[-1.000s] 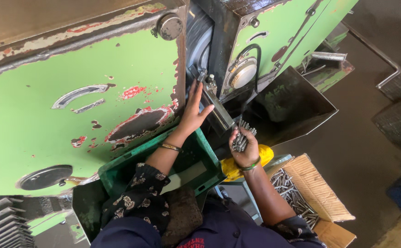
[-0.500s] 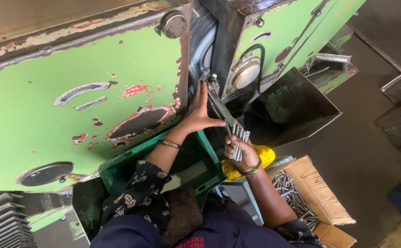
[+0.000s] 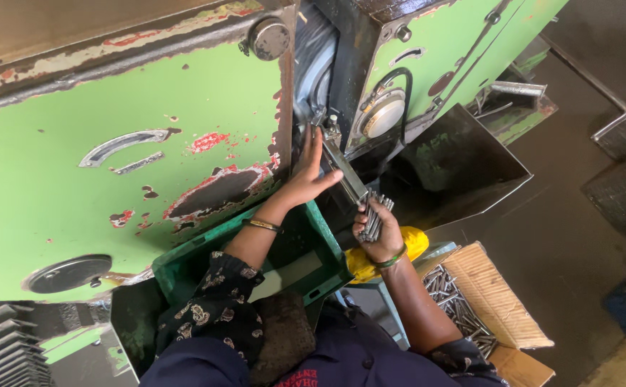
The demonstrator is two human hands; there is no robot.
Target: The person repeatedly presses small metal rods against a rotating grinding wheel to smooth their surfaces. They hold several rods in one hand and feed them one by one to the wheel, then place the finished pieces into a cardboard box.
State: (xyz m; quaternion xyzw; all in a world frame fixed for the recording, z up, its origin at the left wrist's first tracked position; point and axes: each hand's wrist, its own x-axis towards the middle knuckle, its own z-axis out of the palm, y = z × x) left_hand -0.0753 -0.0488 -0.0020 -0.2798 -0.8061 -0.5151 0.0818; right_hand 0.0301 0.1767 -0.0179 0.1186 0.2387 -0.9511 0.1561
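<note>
My right hand is clenched around a bundle of metal rods, holding them upright just below the lower end of the slanted metal chute that runs up into the gap of the green machine. My left hand is not clenched on anything: it lies open, palm and fingers spread flat against the chute's side, steadying it near the upper end.

To do this feeding well, I judge that the rods should stay parallel in my grip, with their tips lined up with the chute's channel so that they slide rather than jam crosswise. A loose fan of rods would likely catch on the edge, so I keep the bundle tight and let them go a few at a time. My left fingers are close to the machine's dark opening, and I think they are safest kept on the outer face of the chute, away from any moving part inside.

More rods lie in the cardboard box by my right elbow, within easy reach. A green crate sits under my left forearm, and something yellow lies just behind my right wrist.
</note>
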